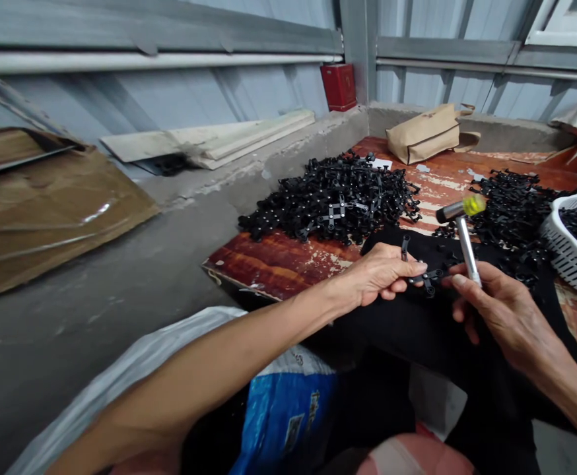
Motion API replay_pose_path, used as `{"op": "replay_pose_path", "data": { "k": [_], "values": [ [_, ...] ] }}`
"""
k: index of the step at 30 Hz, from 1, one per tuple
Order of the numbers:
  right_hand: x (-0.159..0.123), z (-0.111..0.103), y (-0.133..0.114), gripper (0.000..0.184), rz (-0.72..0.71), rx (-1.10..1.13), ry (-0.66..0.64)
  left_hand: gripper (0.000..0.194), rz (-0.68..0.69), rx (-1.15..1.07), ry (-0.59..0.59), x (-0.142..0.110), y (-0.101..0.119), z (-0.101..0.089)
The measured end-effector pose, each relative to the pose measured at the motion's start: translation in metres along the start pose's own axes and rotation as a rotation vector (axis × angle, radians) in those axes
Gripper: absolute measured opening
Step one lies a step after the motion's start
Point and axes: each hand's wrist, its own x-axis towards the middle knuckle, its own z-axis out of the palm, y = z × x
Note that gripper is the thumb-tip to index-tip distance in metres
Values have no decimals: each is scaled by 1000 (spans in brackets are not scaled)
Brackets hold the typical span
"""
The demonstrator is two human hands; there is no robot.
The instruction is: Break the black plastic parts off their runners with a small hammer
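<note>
My left hand (382, 274) pinches a small black plastic cross-shaped part (424, 276) and holds it on a black cloth (417, 323) spread over the worn red table (278, 260). My right hand (496, 310) grips the metal handle of a small hammer (464, 227) with a yellow-tipped head, raised just above the part. A big pile of assembled black parts (333, 198) lies behind my left hand. A second pile of black parts (513, 208) sits to the right.
A white plastic basket (563, 254) with black pieces stands at the right edge. A brown paper bag (424, 135) lies at the table's back, a red box (339, 86) on the concrete ledge. Cardboard sheets (45, 204) lean at left. A blue-and-white sack (283, 409) rests near my lap.
</note>
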Motion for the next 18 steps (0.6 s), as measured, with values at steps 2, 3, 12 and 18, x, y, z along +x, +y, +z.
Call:
{"op": "replay_pose_path", "data": {
  "k": [2, 3, 12, 18],
  "values": [
    [-11, -10, 1, 45, 9, 6, 38, 17, -32, 28, 27, 5, 2, -3],
    [-18, -15, 3, 45, 17, 11, 57, 19, -41, 44, 32, 7, 2, -4],
    [-75, -33, 30, 39, 231, 120, 192, 22, -32, 90, 51, 25, -1, -1],
    [-88, -31, 32, 44, 241, 80, 214, 24, -67, 95, 84, 29, 1, 2]
  ]
}}
